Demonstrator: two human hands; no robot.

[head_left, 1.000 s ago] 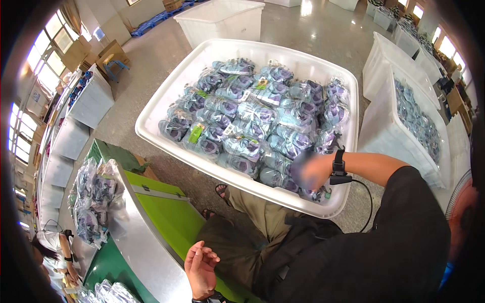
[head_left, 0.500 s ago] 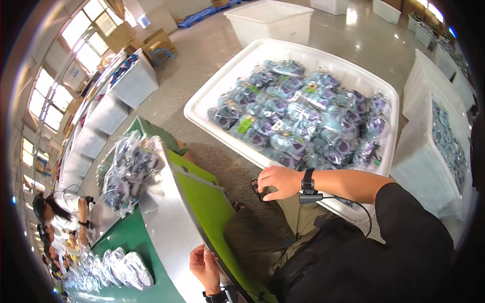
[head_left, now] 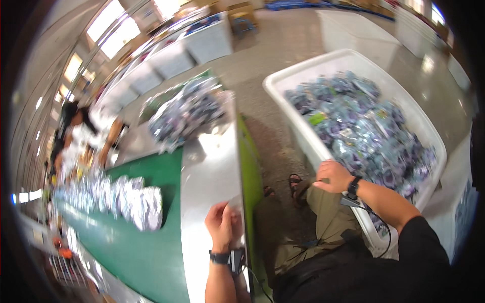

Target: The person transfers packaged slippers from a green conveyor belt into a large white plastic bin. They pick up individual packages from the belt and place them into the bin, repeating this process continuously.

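My left hand [head_left: 221, 225] is over the metal edge [head_left: 207, 166] of the conveyor table, its fingers curled in; anything inside them is hidden. On the right, my right hand [head_left: 332, 177] is at the near rim of a large white bin [head_left: 298, 123], fingers loosely bent, thumb apart, nothing seen in it. The bin is filled with light blue and purple shoes [head_left: 361, 134] in clear plastic bags. More bagged shoes [head_left: 189, 111] are heaped at the far end of the table. A row of shiny wrapped items [head_left: 146, 207] lies on the green belt [head_left: 121, 252].
At the left, people [head_left: 83, 129] stand along the belt, blurred. White bins [head_left: 207, 43] line the far side, and another white bin [head_left: 353, 33] stands behind the full one. A further bin [head_left: 459, 212] is at the right edge. Concrete floor [head_left: 265, 65] runs between table and bins.
My view has swung left, so table and bins appear further right and more of the belt shows. Against the table, my left hand has moved further over the metal edge. My right hand remains beside the bin.
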